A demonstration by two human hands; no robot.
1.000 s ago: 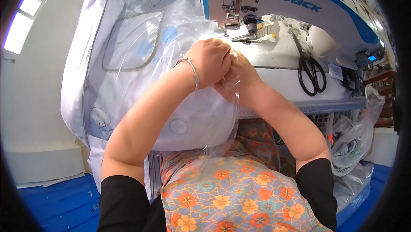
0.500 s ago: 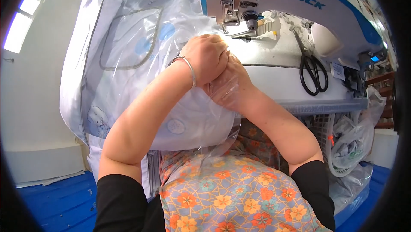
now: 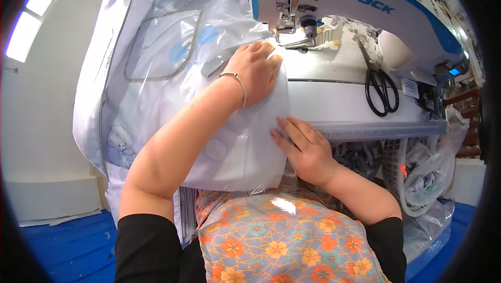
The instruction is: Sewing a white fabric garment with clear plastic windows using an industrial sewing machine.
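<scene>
Left hand [image 3: 255, 71] lies flat, fingers spread, no clenched grip, just a palm pressing the white padded fabric [image 3: 245, 147] down onto the table [image 3: 339, 98] right at the presser foot [image 3: 297, 40] of the sewing machine [image 3: 376, 17]. A thin bangle [image 3: 237, 82] sits on that wrist. Over on the far left, the rest of the piece, white cloth with pale blue prints under a clear plastic film panel [image 3: 167, 38], hangs off the table edge in one big drape. Moving across: the leading edge of the fabric is tucked up to the needle area, the trailing end spills down toward the lap. Right hand [image 3: 305, 147] is open too, fingertips resting on the fabric's lower edge just below the table front, steadying rather than grasping. Further right, black scissors [image 3: 378, 87] lie on the table, well clear of both hands.

The risk, as I read it: those left fingertips are very near the needle, and a slip forward would put them under it. The heavy drape on the left could also drag the seam off line, and the slick film could slide beneath a flat palm.
</scene>
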